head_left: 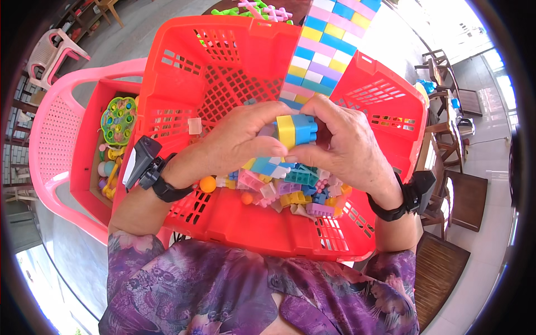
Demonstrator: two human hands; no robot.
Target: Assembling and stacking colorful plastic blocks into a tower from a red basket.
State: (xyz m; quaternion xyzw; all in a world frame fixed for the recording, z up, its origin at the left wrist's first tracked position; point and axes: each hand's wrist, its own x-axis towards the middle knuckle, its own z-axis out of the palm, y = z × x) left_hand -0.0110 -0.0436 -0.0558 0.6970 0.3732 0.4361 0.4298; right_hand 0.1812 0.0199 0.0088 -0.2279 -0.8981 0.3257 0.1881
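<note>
My left hand (237, 139) and my right hand (349, 148) meet over a red plastic basket (234, 84), both gripping the near end of a tall tower of building blocks (326, 44). The tower is made of blue, yellow, pink, white and purple blocks and leans away to the upper right. A yellow block and a blue block (296, 129) show between my fingertips at its near end. Under my hands lies a pile of loose coloured blocks (285, 184) with two small orange balls (207, 184) in the basket's bottom.
A pink plastic chair (53, 128) at the left holds a second red bin (92, 134) with a round green toy (118, 120) and other small toys. Dark wooden chairs (449, 84) stand at the right. Pink and green connector pieces (262, 10) lie beyond the basket.
</note>
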